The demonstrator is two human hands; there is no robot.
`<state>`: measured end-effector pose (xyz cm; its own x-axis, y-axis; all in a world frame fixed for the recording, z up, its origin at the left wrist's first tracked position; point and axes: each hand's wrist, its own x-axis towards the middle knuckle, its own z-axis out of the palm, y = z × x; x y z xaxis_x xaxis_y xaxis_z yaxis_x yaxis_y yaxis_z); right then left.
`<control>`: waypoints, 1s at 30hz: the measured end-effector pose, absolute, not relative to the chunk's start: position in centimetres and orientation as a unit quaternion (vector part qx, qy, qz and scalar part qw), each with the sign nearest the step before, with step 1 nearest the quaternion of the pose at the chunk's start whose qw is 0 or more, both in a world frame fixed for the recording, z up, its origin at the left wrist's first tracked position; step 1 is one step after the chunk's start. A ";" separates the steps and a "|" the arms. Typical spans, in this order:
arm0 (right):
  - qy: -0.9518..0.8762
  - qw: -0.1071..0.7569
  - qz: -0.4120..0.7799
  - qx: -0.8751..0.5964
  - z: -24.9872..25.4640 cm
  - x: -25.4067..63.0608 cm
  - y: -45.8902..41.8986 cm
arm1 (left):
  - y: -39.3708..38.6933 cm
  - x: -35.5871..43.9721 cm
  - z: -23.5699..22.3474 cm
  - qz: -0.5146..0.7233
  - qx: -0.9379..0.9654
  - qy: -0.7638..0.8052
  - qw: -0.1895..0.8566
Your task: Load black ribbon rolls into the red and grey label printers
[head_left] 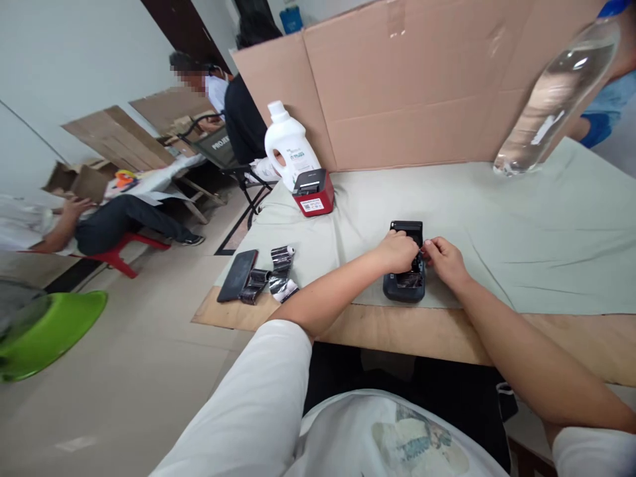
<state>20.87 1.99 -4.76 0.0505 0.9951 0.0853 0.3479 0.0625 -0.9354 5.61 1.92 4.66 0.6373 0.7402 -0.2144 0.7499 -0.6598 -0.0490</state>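
Left hand [399, 252] over, right hand [446, 263] beside the machine [403, 292] — I can't tell their grip; likely light, rigid, best side-held.

2 forearms [338, 283] stretched forward, left hand [399, 252] palm-down, right hand [446, 260] curled just beside it

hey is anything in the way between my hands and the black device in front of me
Nothing visible is. Your left hand is right over the black device, and your right hand is at its right edge, though whether it touches is hard to tell. The curled dark strips lie off to the left.
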 end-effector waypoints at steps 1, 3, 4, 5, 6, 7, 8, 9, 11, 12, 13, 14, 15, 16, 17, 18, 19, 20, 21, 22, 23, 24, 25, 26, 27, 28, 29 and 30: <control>-0.583 0.440 0.367 -0.576 -4.8 20.9 2.0 | 1.9 5.8 4.7 -0.112 0.904 0.413 0.020; -0.582 0.442 0.366 -0.575 -4.9 20.8 2.0 | 2.0 6.0 4.7 -0.112 0.900 0.420 0.025; -0.582 0.442 0.368 -0.576 -4.9 20.8 2.0 | 2.1 6.0 4.7 -0.110 0.897 0.427 0.033; -0.581 0.441 0.369 -0.575 -4.9 20.8 2.0 | 2.2 6.0 4.6 -0.107 0.893 0.434 0.043; -0.583 0.439 0.371 -0.574 -4.9 20.8 2.0 | 2.4 5.9 4.6 -0.103 0.890 0.441 0.054; -0.585 0.437 0.371 -0.573 -4.9 20.8 2.0 | 2.5 5.8 4.6 -0.099 0.888 0.444 0.065; -0.589 0.434 0.371 -0.572 -4.9 20.8 2.1 | 2.6 5.6 4.5 -0.095 0.887 0.446 0.073; -0.594 0.430 0.369 -0.571 -4.9 20.9 2.1 | 2.8 5.5 4.4 -0.091 0.888 0.445 0.078; -0.598 0.426 0.365 -0.573 -4.9 20.9 2.1 | 3.0 5.4 4.3 -0.080 0.889 0.442 0.087; -0.600 0.424 0.362 -0.574 -4.9 21.0 2.1 | 3.1 5.3 4.3 -0.074 0.888 0.443 0.095; -0.601 0.423 0.359 -0.575 -4.8 21.0 2.1 | 3.2 5.2 4.3 -0.067 0.886 0.447 0.106; -0.603 0.423 0.356 -0.576 -4.8 21.0 2.1 | 3.2 5.1 4.3 -0.058 0.881 0.454 0.121; -0.606 0.422 0.353 -0.575 -4.8 21.0 2.1 | 3.2 5.0 4.4 -0.050 0.875 0.462 0.136; -0.610 0.420 0.350 -0.574 -4.8 21.0 2.0 | 3.2 4.8 4.4 -0.040 0.870 0.468 0.150; -0.614 0.418 0.349 -0.572 -4.7 21.0 2.0 | 3.1 4.6 4.5 -0.028 0.866 0.473 0.163; -0.617 0.416 0.348 -0.570 -4.7 21.0 2.0 | 3.0 4.3 4.5 -0.014 0.863 0.474 0.173; -0.619 0.414 0.349 -0.569 -4.7 20.9 2.0 | 2.9 4.0 4.5 0.002 0.863 0.472 0.183; -0.620 0.413 0.350 -0.567 -4.8 20.9 2.0 | 2.8 3.6 4.3 0.019 0.863 0.466 0.192; -0.621 0.412 0.351 -0.567 -4.8 20.9 2.0 | 2.7 3.3 4.1 0.039 0.865 0.459 0.200; -0.622 0.410 0.351 -0.567 -4.9 20.9 2.0 | 2.7 3.0 3.8 0.059 0.866 0.453 0.205; -0.624 0.409 0.349 -0.567 -4.9 20.9 2.0 | 2.6 2.7 3.5 0.079 0.867 0.448 0.203; -0.627 0.407 0.347 -0.567 -5.0 21.0 2.0 | 2.6 2.6 3.1 0.096 0.868 0.446 0.197; -0.631 0.405 0.343 -0.566 -5.0 21.0 2.0 | 2.6 2.5 2.8 0.108 0.870 0.444 0.186; -0.636 0.404 0.337 -0.565 -5.1 21.0 2.0 | 2.6 2.5 2.5 0.114 0.873 0.442 0.173; -0.642 0.402 0.327 -0.564 -5.1 21.0 2.0 | 2.6 2.6 2.3 0.114 0.877 0.438 0.161; -0.649 0.400 0.315 -0.565 -5.1 21.0 1.9 | 2.7 2.6 2.1 0.107 0.883 0.431 0.152; -0.656 0.400 0.300 -0.566 -5.1 21.0 1.9 | 2.8 2.7 2.0 0.096 0.891 0.420 0.146; -0.661 0.400 0.287 -0.566 -5.1 21.0 1.8 | 2.9 2.7 2.0 0.084 0.899 0.406 0.141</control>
<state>21.01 1.84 -5.05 -0.0396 0.9783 0.2035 0.5197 0.1941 -0.8320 2.74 2.88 2.04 0.6567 0.7532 0.0373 0.7055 -0.6311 0.3224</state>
